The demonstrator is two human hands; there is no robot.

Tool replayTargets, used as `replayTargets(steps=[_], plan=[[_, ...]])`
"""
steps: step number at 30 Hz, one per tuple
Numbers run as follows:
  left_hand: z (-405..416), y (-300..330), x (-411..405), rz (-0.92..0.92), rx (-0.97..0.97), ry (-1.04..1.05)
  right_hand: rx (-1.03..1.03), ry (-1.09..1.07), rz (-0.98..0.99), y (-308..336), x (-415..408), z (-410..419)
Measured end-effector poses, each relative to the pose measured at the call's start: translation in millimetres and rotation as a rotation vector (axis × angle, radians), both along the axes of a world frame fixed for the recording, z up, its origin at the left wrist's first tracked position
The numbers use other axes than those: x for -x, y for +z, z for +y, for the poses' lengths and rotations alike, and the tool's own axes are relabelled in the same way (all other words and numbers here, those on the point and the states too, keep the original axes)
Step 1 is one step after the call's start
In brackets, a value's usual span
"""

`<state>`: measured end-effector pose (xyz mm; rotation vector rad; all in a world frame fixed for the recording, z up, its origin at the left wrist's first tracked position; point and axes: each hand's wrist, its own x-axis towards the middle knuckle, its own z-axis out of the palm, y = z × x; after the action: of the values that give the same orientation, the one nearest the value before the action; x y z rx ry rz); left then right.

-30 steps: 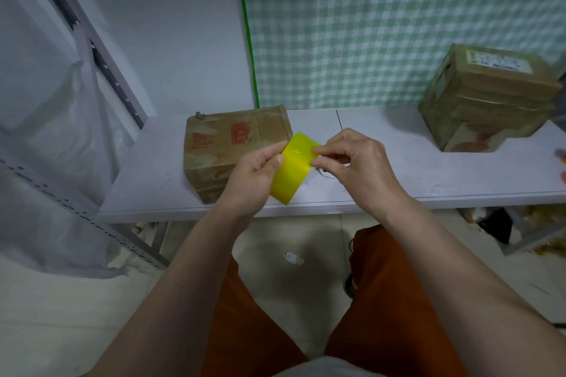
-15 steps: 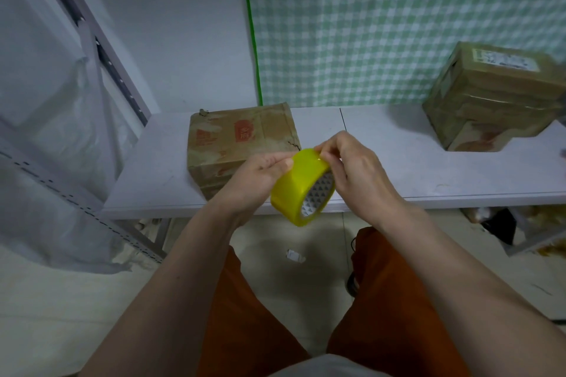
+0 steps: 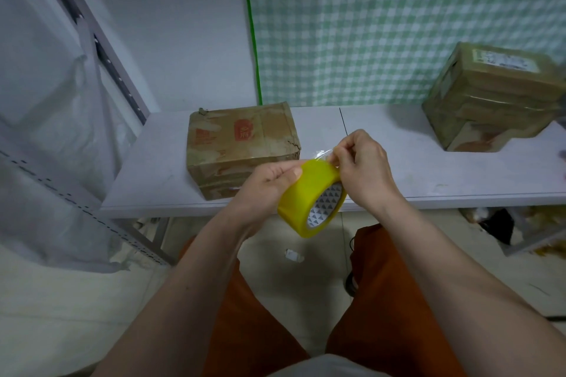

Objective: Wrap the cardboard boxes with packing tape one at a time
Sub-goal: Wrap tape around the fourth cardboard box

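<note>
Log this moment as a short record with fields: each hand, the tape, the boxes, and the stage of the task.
left hand: grips the yellow tape roll by its outer band
right hand: pinches the clear tape end peeled up from the roll
near box: on the white table, just beyond the hands
far box: at the table's right end, already shiny with tape
stage: tape end freed, not yet stuck to a box

A white table (image 3: pixel 398 174) stands against the far wall. On it lie two cardboard boxes, well apart: a box (image 3: pixel 242 144) at the left near the front edge, and a taped box (image 3: pixel 493 101) at the far right.
</note>
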<state>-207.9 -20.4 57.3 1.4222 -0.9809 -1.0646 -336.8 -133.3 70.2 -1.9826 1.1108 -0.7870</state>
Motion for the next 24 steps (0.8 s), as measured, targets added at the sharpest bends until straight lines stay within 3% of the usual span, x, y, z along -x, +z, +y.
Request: replayTargets(steps=[3, 12, 16, 18, 21, 24], plan=[[1.3, -0.8, 0.7, -0.027, -0.002, -0.011, -0.207, -0.136, -0.169, -1.1, -0.8, -7.6], [1.2, -11.1, -26.9, 0.056, -0.059, -0.007, -0.807, -0.189, -0.578, 0.3, -3.7, 1.5], [1.9, -15.8, -30.7, 0.114, -0.075, -0.015, -0.814, -0.198, -0.650, -3.9, -4.6, 2.8], [-0.6, -16.5, -25.8, -0.021, -0.093, 0.156, -0.807, -0.203, -0.649, -5.8, -7.4, 7.5], [-3.7, -16.0, -4.6, -0.449, -0.008, 0.455, -0.728, -0.202, -0.586, -13.8, -16.2, 18.3], [-7.6, -23.3, 17.4, -0.716, 0.054, 0.301, -0.658, -0.191, -0.565, -21.7, -24.3, 29.4]])
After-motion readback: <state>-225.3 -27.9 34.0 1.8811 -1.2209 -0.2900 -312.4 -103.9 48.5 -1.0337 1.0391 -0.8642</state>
